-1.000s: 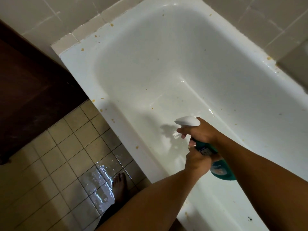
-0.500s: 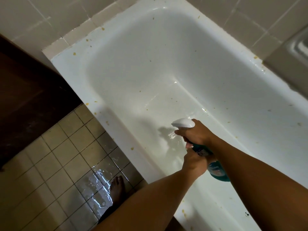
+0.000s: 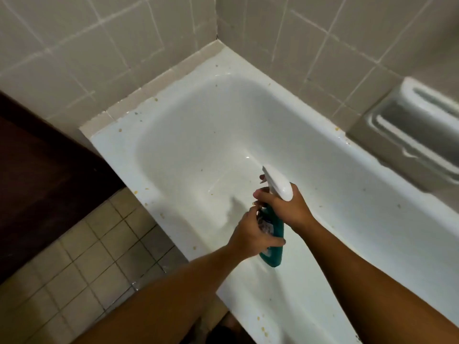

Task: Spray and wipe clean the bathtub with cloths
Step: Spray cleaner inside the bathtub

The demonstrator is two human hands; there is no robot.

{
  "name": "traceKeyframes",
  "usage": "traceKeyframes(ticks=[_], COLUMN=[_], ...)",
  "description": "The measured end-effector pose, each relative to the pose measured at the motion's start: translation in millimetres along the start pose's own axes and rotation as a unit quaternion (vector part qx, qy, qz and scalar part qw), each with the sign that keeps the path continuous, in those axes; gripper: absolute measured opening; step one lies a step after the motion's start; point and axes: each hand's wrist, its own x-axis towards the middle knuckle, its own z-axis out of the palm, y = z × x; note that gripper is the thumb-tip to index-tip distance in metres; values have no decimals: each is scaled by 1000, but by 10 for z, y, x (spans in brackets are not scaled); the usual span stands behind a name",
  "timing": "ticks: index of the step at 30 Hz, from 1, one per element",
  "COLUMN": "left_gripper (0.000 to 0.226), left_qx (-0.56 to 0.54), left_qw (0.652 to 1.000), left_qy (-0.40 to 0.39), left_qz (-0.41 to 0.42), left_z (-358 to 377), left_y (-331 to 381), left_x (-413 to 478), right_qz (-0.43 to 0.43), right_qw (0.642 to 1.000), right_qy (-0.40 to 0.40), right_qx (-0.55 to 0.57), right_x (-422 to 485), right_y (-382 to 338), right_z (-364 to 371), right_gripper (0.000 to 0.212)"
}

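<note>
Head view: the right hand (image 3: 285, 207) grips the neck of the teal spray bottle (image 3: 272, 232) over the bathtub (image 3: 198, 244); the left hand (image 3: 250, 237) clasps its body. Brown specks remain on the rim. No cloth is visible. Judgement: spraying stage, wiping outstanding.

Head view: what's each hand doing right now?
Left hand: grips the body of the teal plastic spray bottle.
Right hand: grips its neck, under the white trigger head.
</note>
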Motion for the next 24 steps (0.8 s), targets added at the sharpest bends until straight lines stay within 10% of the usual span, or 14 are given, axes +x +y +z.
traceKeyframes(ticks=[13, 24], left_gripper=[96, 100], left_qx=[117, 218], left_qw=[975, 867], left_qy=[-58, -251], left_qz=[182, 372], left_z=[-938, -1037], left_y=[2139, 3281], left_x=[-1028, -1522], right_qz=[-87, -44], right_qw=[978, 882], right_qy=[185, 466], right_qx=[52, 55], right_x=[-1101, -2373], right_y=[-2075, -2910], right_z=[-873, -1137], right_gripper=[45, 54])
